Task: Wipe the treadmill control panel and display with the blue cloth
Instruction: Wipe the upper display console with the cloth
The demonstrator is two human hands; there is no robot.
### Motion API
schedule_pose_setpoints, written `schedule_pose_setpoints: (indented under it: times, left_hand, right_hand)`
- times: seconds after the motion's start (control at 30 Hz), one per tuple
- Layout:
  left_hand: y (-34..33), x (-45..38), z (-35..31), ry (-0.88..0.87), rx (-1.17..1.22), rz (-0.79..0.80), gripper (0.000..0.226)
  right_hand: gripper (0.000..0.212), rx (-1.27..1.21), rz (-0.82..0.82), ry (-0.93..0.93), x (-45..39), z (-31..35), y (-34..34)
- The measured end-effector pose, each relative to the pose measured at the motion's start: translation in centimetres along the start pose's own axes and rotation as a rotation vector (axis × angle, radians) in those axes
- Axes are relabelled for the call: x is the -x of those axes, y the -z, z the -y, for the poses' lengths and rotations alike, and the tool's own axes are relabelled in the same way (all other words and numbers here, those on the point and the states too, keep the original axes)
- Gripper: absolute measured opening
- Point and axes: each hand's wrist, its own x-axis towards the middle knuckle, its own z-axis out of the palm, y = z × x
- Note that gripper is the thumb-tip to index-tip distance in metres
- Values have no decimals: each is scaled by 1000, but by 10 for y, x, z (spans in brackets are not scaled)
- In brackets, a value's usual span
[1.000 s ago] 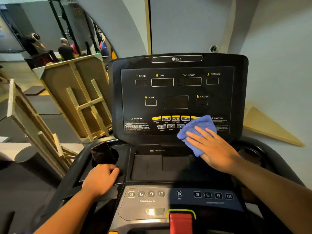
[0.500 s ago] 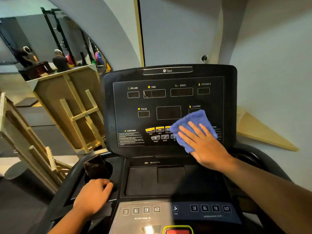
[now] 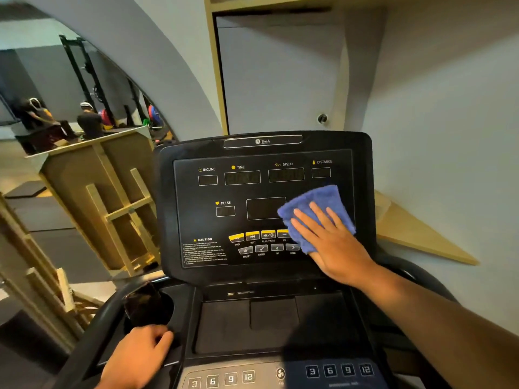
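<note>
Since the earlier frames the blue cloth [image 3: 314, 211] has travelled up the treadmill display [image 3: 261, 209], from the yellow button row to the area beside the central screen, and the right hand [image 3: 334, 242] has risen with it. The right hand lies flat on the cloth with its fingers [image 3: 304, 228] spread and pointing up and to the left, pressing the cloth against the black panel face. The cloth covers the right end of the yellow button row [image 3: 258, 235] and sits just below the DISTANCE window [image 3: 321, 172], its left edge touching the right side of the central screen [image 3: 265, 208]. The INCLINE, TIME, SPEED and PULSE windows show uncovered to the left and above.

The left hand [image 3: 140, 357] rests low on the left side of the console, fingers curled over the rim just below the cup holder [image 3: 165, 304], in which a dark phone-like object [image 3: 140, 304] stands tilted. It holds no cloth.

Below the display lies a dark recessed tray [image 3: 275, 321], and beneath that the lower control panel [image 3: 280, 374] with two sets of keys marked 3, 6, 9, 12 on either side of a fan button. Wooden frames [image 3: 112, 206] lean to the left of the treadmill, with a mirror [image 3: 70, 88] behind them.
</note>
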Motion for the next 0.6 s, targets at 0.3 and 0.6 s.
schedule_pose_setpoints:
  times: [0.3, 0.6]
  left_hand:
    - [2, 1, 1, 8, 19, 8, 32]
    - [5, -1, -2, 4, 4, 21, 33]
  right_hand:
    - [66, -117, -219, -559, -78, -21, 35]
    - [70, -16, -101, -187, -23, -28, 16]
